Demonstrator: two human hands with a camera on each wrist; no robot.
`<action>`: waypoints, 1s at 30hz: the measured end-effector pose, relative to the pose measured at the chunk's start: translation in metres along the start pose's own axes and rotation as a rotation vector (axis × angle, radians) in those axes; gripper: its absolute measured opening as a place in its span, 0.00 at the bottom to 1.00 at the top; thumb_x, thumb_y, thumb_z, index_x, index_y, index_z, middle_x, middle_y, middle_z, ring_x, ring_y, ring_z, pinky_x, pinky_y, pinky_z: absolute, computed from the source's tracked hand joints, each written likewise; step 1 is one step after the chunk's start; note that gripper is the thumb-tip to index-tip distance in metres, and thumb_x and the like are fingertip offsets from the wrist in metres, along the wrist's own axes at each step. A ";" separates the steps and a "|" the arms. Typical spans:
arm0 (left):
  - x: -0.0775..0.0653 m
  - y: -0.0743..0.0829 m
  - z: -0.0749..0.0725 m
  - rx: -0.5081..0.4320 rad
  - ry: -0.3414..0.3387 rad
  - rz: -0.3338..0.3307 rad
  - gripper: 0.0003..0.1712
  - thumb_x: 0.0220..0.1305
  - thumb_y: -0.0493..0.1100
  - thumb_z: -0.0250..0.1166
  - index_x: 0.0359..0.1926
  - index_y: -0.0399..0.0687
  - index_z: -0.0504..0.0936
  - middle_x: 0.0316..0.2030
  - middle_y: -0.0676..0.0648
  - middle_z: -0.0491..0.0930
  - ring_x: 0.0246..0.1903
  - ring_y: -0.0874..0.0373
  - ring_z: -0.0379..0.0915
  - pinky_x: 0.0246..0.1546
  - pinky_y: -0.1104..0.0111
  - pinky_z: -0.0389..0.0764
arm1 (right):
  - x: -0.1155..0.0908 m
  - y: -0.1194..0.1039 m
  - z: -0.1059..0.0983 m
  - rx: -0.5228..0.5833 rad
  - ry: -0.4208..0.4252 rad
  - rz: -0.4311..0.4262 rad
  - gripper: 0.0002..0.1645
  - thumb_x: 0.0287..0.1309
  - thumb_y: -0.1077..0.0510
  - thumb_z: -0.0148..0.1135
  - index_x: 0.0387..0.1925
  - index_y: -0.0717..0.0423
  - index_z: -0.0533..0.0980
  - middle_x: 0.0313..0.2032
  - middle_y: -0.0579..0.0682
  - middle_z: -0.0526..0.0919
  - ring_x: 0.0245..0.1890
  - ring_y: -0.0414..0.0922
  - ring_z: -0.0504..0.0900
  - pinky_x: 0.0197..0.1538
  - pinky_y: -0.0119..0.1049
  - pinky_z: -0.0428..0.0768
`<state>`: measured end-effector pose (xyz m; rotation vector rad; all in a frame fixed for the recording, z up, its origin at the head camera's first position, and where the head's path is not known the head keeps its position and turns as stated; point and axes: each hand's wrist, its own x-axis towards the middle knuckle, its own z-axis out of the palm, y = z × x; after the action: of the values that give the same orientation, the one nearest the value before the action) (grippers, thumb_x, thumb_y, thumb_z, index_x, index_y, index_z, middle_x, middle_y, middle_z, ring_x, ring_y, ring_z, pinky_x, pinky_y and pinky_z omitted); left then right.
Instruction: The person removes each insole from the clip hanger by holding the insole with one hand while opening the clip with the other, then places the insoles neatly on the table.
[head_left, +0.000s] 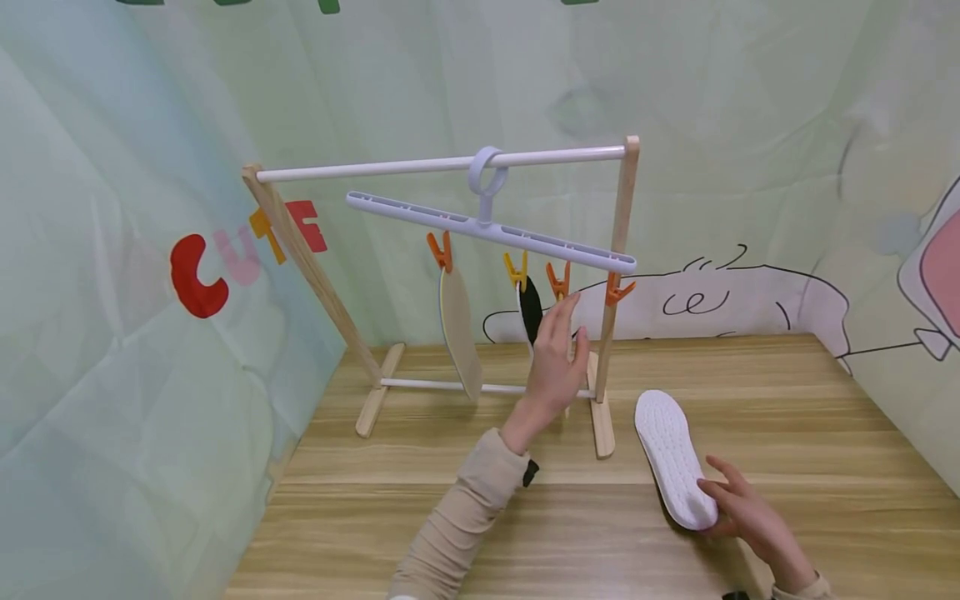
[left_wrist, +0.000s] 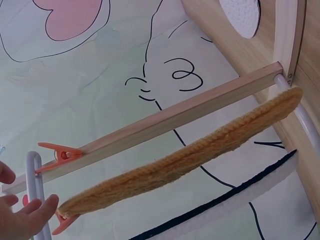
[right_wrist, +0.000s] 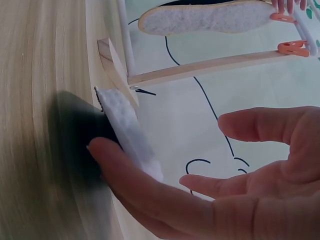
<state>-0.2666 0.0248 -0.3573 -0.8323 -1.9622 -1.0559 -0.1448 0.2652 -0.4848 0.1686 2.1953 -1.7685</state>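
My left hand [head_left: 553, 375], fingers extended, is raised beside an orange clip [head_left: 558, 282] under the hanger [head_left: 517, 237]. From that clip hangs a fleecy insole [left_wrist: 185, 157] with a tan edge, mostly behind the hand in the head view. Another orange clip [head_left: 618, 289] at the hanger's right end bears nothing. On the right, my right hand [head_left: 753, 517] holds the near end of a white textured insole [head_left: 670, 450] between thumb and fingers. Its dark underside shows, and the right wrist view has the insole [right_wrist: 127, 122] tilted over the tabletop.
The hanger hangs slanted from the white rail [head_left: 367, 169] of a wooden rack. Further left, a beige insole [head_left: 459, 333] hangs from an orange clip [head_left: 441, 252], and a black-and-white insole [head_left: 529, 307] from a yellow clip [head_left: 516, 271]. The rack's right foot [head_left: 602, 429] stands near the white insole.
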 end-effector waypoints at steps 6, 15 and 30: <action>0.003 0.000 -0.005 -0.053 0.036 -0.001 0.24 0.59 0.30 0.51 0.58 0.33 0.63 0.52 0.34 0.68 0.51 0.45 0.69 0.49 0.67 0.75 | -0.002 0.001 0.001 -0.008 0.013 0.001 0.36 0.65 0.59 0.38 0.64 0.69 0.34 0.56 0.82 0.51 0.40 0.49 0.76 0.33 0.44 0.81; 0.006 -0.002 -0.012 -0.051 0.038 -0.016 0.24 0.59 0.29 0.51 0.58 0.32 0.63 0.53 0.34 0.67 0.52 0.46 0.67 0.51 0.64 0.74 | -0.004 0.005 0.002 -0.013 0.035 -0.003 0.36 0.65 0.57 0.40 0.64 0.69 0.36 0.56 0.79 0.53 0.45 0.55 0.74 0.35 0.46 0.81; 0.009 -0.019 -0.025 -0.031 0.094 -0.028 0.22 0.61 0.30 0.49 0.57 0.32 0.64 0.53 0.34 0.68 0.54 0.47 0.66 0.47 0.64 0.76 | -0.011 0.007 0.002 -0.043 0.056 0.011 0.36 0.65 0.57 0.39 0.64 0.69 0.36 0.56 0.78 0.53 0.46 0.57 0.73 0.36 0.44 0.81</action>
<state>-0.2795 -0.0039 -0.3476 -0.7598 -1.8884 -1.1246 -0.1321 0.2656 -0.4888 0.2219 2.2651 -1.7289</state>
